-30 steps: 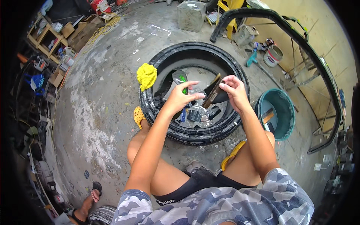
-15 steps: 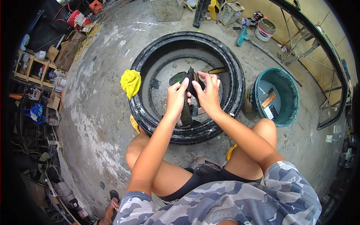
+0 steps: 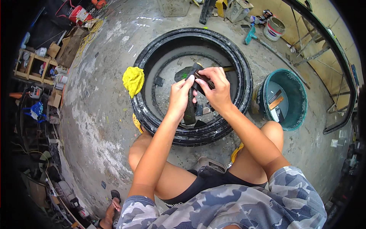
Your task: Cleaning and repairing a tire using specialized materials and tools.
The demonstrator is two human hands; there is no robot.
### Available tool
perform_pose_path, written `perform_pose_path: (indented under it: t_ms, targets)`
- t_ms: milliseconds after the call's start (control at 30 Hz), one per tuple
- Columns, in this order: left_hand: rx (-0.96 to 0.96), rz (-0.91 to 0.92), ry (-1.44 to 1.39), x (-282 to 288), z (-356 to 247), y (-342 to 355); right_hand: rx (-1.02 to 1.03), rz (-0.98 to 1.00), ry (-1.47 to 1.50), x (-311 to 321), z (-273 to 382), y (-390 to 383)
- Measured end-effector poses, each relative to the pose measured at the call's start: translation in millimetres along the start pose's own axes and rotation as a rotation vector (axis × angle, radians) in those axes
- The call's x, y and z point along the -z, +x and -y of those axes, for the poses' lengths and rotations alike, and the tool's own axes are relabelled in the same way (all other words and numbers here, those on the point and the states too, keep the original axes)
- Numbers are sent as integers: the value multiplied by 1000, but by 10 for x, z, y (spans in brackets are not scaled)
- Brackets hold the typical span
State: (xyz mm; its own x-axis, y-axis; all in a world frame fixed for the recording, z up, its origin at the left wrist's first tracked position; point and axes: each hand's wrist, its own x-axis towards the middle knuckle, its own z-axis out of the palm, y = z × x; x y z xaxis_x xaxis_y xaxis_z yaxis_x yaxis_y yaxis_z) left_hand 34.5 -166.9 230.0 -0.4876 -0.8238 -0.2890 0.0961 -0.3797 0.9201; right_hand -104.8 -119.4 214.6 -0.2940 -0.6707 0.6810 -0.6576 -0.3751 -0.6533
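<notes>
Above a black tyre [image 3: 139, 68] lying flat on the floor, my two hands work close together. My left hand [image 3: 180, 93] is closed on a dark, flat piece [image 3: 196, 69] with a pale tip; its exact kind I cannot make out. My right hand [image 3: 216, 87] pinches a dark brown strip [image 3: 204, 79] against that piece, its fingers hiding part of it. Below my left hand runs a long dark strip [image 3: 189, 112]; whether it joins the held piece is unclear. Loose dark scraps [image 3: 159, 81] lie inside the tyre. A crumpled yellow cloth [image 3: 133, 81] hangs over its left rim.
To the right stands a green bucket [image 3: 301, 103] with liquid and several small blocks inside. A blue-headed broom [image 3: 250, 35] lies behind it, near a paint bucket [image 3: 273, 29]. A black curved frame [image 3: 345, 57] rises at far right. Shelves [image 3: 34, 68] and clutter line the left.
The brown strip and the dark piece have turned from nearly upright to a slant. My right hand has shifted slightly right and turned with them. The view has also moved a little.
</notes>
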Motion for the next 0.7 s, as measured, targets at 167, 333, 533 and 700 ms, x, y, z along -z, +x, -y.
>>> perform_pose_path:
  t_ms: [167, 333, 533, 700]
  targets:
    - [43, 33, -7, 28, -46, -52, -48, 58, -2, -5, -15, -3]
    - [-35, 69, -62, 145, -72, -70, -240, 365, 233, -33, -27, -79]
    - [-66, 186, -78, 263, 16, 40, -395, 391, 487, -101, -207, -117]
    - [-181, 14, 71, 122, 196, 58, -619, 65, 549, -216, -329, -105]
